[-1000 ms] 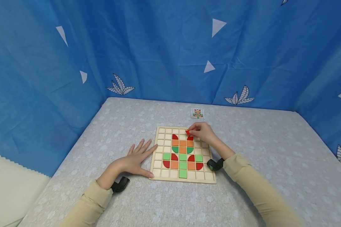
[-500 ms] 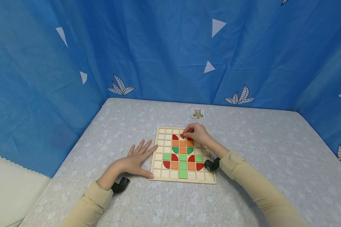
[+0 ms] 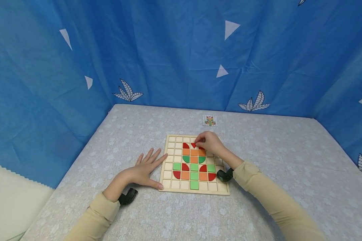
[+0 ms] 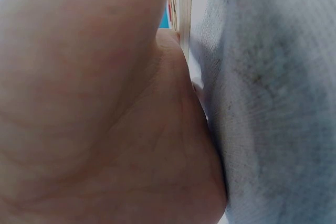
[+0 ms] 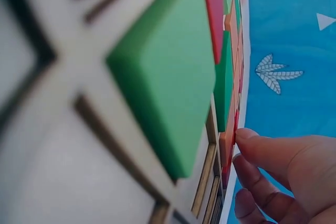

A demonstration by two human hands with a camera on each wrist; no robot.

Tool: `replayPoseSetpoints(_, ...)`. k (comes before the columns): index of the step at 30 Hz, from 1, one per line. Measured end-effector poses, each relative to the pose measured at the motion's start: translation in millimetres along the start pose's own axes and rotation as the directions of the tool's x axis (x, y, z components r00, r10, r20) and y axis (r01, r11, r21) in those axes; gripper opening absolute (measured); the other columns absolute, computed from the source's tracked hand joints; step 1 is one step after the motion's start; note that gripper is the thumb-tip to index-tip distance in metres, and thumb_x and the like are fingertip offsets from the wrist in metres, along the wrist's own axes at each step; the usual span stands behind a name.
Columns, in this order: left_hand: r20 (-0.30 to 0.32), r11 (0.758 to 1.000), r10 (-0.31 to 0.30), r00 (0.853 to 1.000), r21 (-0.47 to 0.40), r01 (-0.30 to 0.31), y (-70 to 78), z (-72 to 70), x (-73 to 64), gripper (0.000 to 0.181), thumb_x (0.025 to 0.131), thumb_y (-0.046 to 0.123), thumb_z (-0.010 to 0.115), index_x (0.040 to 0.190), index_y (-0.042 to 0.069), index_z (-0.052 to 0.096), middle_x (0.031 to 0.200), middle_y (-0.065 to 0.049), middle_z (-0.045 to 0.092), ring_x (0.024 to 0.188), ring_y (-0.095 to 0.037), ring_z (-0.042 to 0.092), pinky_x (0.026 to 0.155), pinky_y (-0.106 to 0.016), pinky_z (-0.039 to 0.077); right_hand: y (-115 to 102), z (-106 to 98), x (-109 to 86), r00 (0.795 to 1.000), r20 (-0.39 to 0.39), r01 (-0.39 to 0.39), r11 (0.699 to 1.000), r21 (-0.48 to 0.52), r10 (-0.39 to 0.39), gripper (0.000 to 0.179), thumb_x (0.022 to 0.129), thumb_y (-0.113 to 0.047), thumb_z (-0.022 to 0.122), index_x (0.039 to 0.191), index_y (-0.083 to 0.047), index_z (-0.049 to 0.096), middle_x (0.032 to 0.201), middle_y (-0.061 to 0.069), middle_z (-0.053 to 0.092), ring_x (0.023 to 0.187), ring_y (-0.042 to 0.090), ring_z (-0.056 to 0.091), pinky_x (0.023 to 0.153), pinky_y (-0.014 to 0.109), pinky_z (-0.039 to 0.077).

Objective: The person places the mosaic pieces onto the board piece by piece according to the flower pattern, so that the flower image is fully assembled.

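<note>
A square wooden grid board (image 3: 175,184) lies on the table, with red, orange and green tiles forming a flower-like pattern. My right hand (image 3: 210,142) is over its upper part, thumb and fingertips pinching a red triangle tile (image 3: 193,145), which points toward me in a cell between two red quarter-round tiles. In the right wrist view the thumb (image 5: 249,141) touches a red tile edge, and a green square tile (image 5: 168,72) looms close. My left hand (image 3: 142,171) is spread flat on the cloth, thumb and a fingertip touching the board's left edge.
A small pattern card (image 3: 209,120) showing a similar flower design lies beyond the board. Pale patterned cloth (image 3: 259,144) covers the table. A blue curtain (image 3: 181,53) hangs behind and at the sides. Each wrist wears a black device (image 3: 128,196).
My right hand has moved slightly left and toward me, bringing the red triangle from near the board's top edge into the cell between the red quarter-rounds. The left hand stays still.
</note>
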State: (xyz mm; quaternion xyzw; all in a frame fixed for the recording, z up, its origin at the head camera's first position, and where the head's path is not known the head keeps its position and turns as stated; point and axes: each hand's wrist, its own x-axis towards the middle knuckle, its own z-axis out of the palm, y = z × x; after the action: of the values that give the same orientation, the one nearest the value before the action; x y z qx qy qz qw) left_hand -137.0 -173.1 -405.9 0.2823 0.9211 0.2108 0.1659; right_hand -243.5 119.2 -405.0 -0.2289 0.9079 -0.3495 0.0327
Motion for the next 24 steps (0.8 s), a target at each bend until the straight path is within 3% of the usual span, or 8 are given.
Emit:
replayPoseSetpoints(5, 0.000, 1.000, 0.000, 1.000, -0.001, 0.000, 0.8, -0.5, -0.3, 0.111, 0.070, 0.060, 0.072, 0.152, 0.014, 0.014, 0.155, -0.016, -0.003, 0.137, -0.037, -0.013, 0.102, -0.061, -0.007, -3.4, -0.4, 0.5, 1.000, 0.008, -0.002, 1.000, -0.027, 0.002, 0.005, 0.085, -0.004, 0.069, 0.084, -0.007, 0.073, 0.075, -0.002, 0.062, 0.060, 0.014, 0.053, 0.057, 0.029, 0.045)
replayPoseSetpoints(16, -0.002, 1.000, -0.002, 1.000, 0.006, 0.002, 1.0, -0.8, -0.1, 0.110, 0.071, 0.060, 0.072, 0.152, 0.013, 0.014, 0.155, -0.016, -0.003, 0.137, -0.037, -0.013, 0.102, -0.061, -0.008, -4.3, -2.3, -0.7, 0.996, -0.027, 0.078, 0.993, -0.094, -0.081, 0.008, 0.083, -0.001, 0.070, 0.078, -0.007, 0.071, 0.071, -0.002, 0.060, 0.063, 0.015, 0.052, 0.059, 0.029, 0.045)
replayPoseSetpoints(24, -0.004, 1.000, 0.000, 1.000, 0.013, 0.000, 0.1, 0.6, 0.4, 0.111, 0.070, 0.061, 0.072, 0.152, 0.013, 0.014, 0.154, -0.016, -0.002, 0.137, -0.037, -0.013, 0.102, -0.061, -0.008, -4.1, -1.7, -0.5, 0.996, -0.052, 0.061, 0.992, -0.109, -0.067, 0.009, 0.083, -0.002, 0.070, 0.076, -0.008, 0.069, 0.069, -0.002, 0.059, 0.065, 0.016, 0.052, 0.060, 0.030, 0.045)
